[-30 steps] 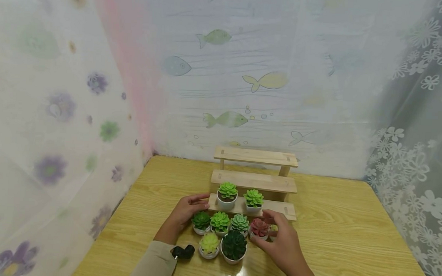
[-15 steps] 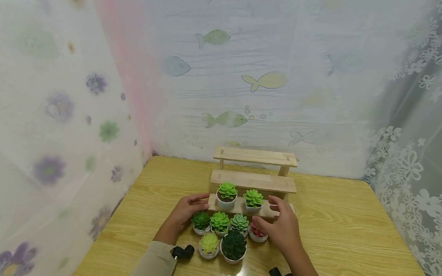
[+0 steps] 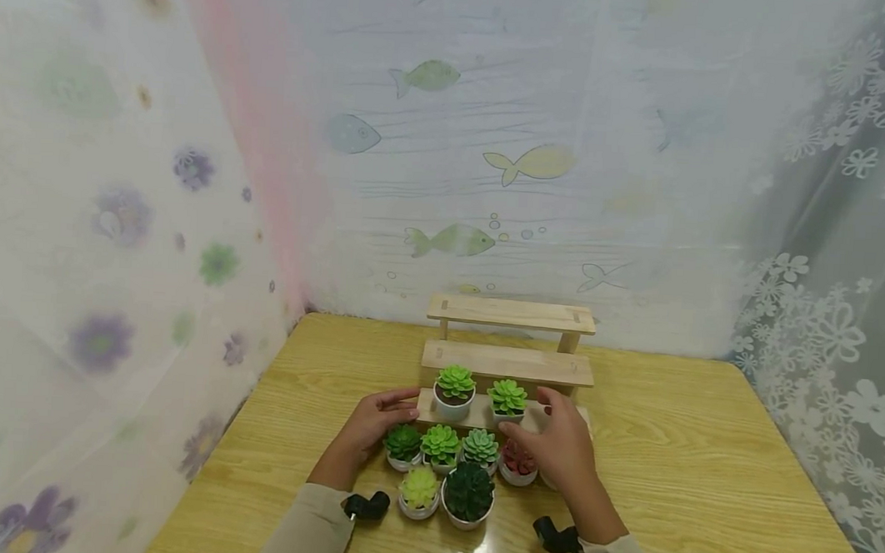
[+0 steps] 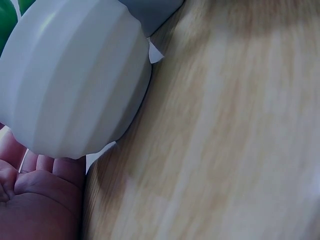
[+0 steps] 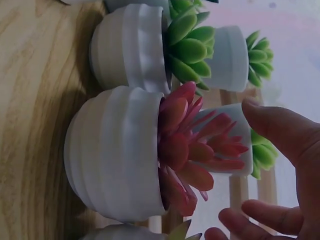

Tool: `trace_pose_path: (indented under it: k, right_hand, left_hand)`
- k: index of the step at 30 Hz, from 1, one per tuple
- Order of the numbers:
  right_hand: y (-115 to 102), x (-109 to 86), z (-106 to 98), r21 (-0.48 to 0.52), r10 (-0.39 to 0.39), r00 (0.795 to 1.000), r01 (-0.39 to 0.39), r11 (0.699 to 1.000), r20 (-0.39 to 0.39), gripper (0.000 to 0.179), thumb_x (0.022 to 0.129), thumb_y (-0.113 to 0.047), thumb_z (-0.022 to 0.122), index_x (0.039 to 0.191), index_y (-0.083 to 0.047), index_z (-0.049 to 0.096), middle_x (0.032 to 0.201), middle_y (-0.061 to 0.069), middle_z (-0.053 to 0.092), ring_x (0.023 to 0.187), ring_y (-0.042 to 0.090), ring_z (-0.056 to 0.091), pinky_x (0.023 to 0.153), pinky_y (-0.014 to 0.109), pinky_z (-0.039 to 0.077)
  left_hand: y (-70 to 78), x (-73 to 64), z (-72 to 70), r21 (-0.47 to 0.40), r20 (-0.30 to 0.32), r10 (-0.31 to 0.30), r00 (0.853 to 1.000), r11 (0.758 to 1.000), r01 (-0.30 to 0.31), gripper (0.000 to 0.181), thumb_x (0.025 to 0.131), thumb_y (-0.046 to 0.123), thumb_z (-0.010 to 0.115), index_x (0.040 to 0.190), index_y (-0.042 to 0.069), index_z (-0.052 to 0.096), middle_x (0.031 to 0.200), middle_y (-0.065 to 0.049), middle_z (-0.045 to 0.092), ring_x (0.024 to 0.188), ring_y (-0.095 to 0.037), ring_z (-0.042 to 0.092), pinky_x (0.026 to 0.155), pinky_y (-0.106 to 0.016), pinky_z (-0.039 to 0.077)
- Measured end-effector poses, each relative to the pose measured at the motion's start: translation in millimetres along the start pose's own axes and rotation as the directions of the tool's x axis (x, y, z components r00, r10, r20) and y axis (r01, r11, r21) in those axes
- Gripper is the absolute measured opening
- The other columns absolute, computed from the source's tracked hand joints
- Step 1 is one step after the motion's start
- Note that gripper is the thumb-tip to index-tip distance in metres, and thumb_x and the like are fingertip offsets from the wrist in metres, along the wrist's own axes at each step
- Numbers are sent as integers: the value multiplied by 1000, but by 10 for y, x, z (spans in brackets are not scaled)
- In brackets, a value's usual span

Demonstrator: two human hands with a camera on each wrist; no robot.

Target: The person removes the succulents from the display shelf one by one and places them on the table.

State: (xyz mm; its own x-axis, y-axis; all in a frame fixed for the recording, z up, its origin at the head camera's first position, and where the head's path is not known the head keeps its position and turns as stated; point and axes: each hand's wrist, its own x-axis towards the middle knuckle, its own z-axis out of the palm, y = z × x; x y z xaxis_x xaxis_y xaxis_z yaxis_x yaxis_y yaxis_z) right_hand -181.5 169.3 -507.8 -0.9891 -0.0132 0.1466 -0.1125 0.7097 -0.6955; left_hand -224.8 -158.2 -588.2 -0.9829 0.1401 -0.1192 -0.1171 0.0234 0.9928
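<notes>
My left hand (image 3: 375, 419) rests at the left end of the lowest board of a wooden three-step stand (image 3: 507, 365), its fingertips by the board's edge. On that board are a bright green succulent in a round white pot (image 3: 453, 405) and another succulent in a white pot (image 3: 509, 415). My right hand (image 3: 565, 446) reaches beside the second one, thumb and fingers spread apart. In the right wrist view the thumb is at that pot's rim; whether it touches I cannot tell. A red succulent (image 5: 185, 150) stands below this hand, partly hidden by it in the head view.
Several potted succulents stand before the stand, among them a dark green one (image 3: 469, 491), a yellow-green one (image 3: 420, 486) and a pale green one (image 3: 480, 447). A ribbed white pot (image 4: 75, 80) fills the left wrist view's corner. Patterned curtains (image 3: 542, 90) enclose the wooden table (image 3: 702, 474).
My right hand has moved from around the red succulent up to the lowest board, then slightly left toward the right-hand pot there. The left hand and the plants on the stand keep their places.
</notes>
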Motion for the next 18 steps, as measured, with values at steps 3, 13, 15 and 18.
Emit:
trace_pose_path:
  k: [3,13,15,18]
  right_hand:
    - [11,46,43,-46,6,1000,-6,999,2,91,79,-55,87,150,-8,52,145,18,58,131,42,56,100,62,49]
    - [-18,130,144,-140,20,1000,-21,990,-13,91,75,-59,88,145,-10,59,136,14,65,122,39,60,91,63,43]
    - [-23,142,159,-157,22,1000,-25,987,-20,90,74,-60,88,144,-11,60,133,11,67,119,38,62,88,62,42]
    - [-30,155,174,-159,30,999,-33,987,-19,89,74,-60,88,143,-12,61,130,9,69,115,36,63,87,60,42]
  left_hand:
    - [-3,2,-1,7,3,8,1000,1000,-8,51,94,19,79,142,8,65,128,-18,72,106,-16,72,90,-29,58]
    - [5,-13,-2,18,7,15,1000,1000,-15,50,95,19,78,142,8,64,129,-18,71,105,-16,73,91,-30,58]
    - [6,-12,-1,18,8,18,1000,1000,-18,50,95,18,77,142,7,64,128,-18,71,105,-16,73,91,-30,58]
    - [7,-8,1,13,10,19,1000,1000,-19,49,95,18,77,142,6,64,128,-18,71,104,-16,73,91,-30,58]
